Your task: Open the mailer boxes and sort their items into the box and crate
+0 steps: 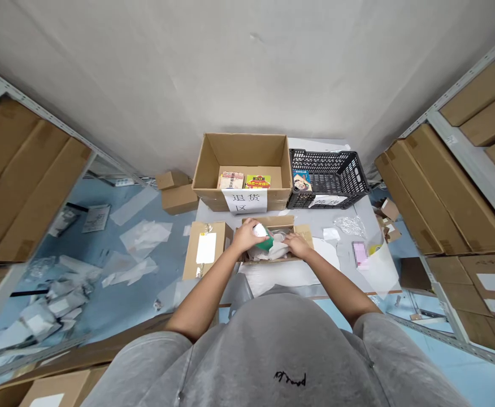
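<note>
Grasped in left hand (pixel 244 236): green-and-white item (pixel 265 242). Held at left part of open-topped carton (pixel 285 220), just over crumpled white wrapping (pixel 277 249). Tilted, white part toward upper left, green part toward lower right. Long axis apparently on that same slant; hard to settle with fingers over part of it. At carton's right side, right hand (pixel 298 246), fingers down at the wrapping; cannot tell whether gripping it or only touching. Just left of carton, taped box (pixel 193 242) with white label (pixel 205 247). Beyond, large cardboard box (pixel 247 148) with two printed packages (pixel 258 181) inside and paper sign (pixel 245 195) on front. Beside that, black crate (pixel 357 175). Right along table (pixel 348 251), clear plastic wrap (pixel 350 226).
</note>
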Action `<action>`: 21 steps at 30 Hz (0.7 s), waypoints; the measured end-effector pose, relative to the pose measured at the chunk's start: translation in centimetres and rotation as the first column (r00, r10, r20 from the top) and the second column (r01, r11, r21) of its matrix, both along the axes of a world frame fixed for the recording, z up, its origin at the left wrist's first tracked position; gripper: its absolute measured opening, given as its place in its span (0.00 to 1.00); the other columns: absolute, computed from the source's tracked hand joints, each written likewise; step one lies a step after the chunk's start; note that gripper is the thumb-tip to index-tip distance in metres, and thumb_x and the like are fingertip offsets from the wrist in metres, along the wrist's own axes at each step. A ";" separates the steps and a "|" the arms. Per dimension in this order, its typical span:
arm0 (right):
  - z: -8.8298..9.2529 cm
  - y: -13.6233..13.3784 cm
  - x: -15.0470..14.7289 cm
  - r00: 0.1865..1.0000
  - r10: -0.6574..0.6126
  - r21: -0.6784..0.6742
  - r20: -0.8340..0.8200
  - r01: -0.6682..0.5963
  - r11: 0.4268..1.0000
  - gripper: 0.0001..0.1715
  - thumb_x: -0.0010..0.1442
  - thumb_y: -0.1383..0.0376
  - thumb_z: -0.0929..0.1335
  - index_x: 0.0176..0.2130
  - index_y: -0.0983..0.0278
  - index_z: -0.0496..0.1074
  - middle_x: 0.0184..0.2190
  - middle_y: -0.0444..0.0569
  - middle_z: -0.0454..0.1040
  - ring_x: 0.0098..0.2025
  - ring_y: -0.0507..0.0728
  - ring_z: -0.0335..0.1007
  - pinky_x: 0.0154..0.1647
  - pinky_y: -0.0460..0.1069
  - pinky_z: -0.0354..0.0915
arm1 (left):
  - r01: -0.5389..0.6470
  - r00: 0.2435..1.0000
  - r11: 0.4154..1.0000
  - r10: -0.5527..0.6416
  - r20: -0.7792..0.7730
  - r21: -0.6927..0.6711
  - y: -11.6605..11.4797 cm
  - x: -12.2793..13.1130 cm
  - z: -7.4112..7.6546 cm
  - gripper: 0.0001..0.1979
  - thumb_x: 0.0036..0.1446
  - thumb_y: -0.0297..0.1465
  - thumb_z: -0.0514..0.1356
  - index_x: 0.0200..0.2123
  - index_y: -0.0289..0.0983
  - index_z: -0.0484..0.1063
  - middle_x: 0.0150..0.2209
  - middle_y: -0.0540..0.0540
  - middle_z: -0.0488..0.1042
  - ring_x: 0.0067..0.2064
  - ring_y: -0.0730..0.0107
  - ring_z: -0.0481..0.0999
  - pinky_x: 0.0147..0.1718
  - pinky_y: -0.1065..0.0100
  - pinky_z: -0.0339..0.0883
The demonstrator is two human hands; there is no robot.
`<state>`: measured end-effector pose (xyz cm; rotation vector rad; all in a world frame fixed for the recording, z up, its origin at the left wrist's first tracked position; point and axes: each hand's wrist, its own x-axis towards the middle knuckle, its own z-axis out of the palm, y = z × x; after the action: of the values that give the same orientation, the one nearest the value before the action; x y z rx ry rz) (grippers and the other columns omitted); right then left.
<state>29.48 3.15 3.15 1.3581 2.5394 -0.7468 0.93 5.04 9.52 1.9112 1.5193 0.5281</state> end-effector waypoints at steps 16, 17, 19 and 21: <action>9.6 -0.7 -7.5 0.729 -0.172 0.083 -0.663 0.300 0.950 0.61 0.55 0.57 0.82 0.78 0.56 0.58 0.73 0.60 0.67 0.73 0.71 0.65 0.73 0.65 0.62 | -0.241 0.965 0.961 0.222 0.139 0.138 2.0 -4.3 12.2 0.22 0.51 0.49 0.72 0.41 0.39 0.82 0.43 0.44 0.81 0.46 0.55 0.81 0.48 0.61 0.73; 10.0 -0.9 -8.5 0.716 -0.224 0.055 -0.661 0.343 0.938 0.62 0.52 0.57 0.83 0.76 0.57 0.59 0.71 0.61 0.69 0.70 0.72 0.68 0.71 0.66 0.64 | -0.262 0.960 0.959 0.247 0.132 0.108 2.2 -3.8 12.4 0.22 0.50 0.50 0.73 0.40 0.39 0.82 0.43 0.43 0.82 0.46 0.54 0.81 0.48 0.60 0.73; 10.5 -1.3 -9.7 0.675 -0.363 -0.027 -0.642 0.454 0.891 0.56 0.52 0.57 0.83 0.73 0.58 0.63 0.64 0.61 0.76 0.63 0.73 0.75 0.64 0.66 0.70 | -0.302 0.947 0.951 0.291 0.138 0.061 2.6 -2.8 12.4 0.25 0.50 0.53 0.74 0.40 0.39 0.83 0.44 0.42 0.83 0.48 0.50 0.82 0.50 0.58 0.73; 10.4 -1.7 -10.0 0.605 -0.459 -0.115 -0.651 0.519 0.847 0.51 0.53 0.56 0.82 0.70 0.59 0.66 0.58 0.59 0.80 0.58 0.72 0.78 0.60 0.66 0.72 | -0.295 0.933 0.955 0.280 0.224 0.035 2.6 -2.1 12.0 0.27 0.54 0.56 0.71 0.43 0.38 0.85 0.47 0.39 0.83 0.53 0.47 0.81 0.56 0.56 0.72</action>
<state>19.45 1.44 13.59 2.2060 2.6885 -1.4696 -1.20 7.65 21.51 1.6239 1.6611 0.8995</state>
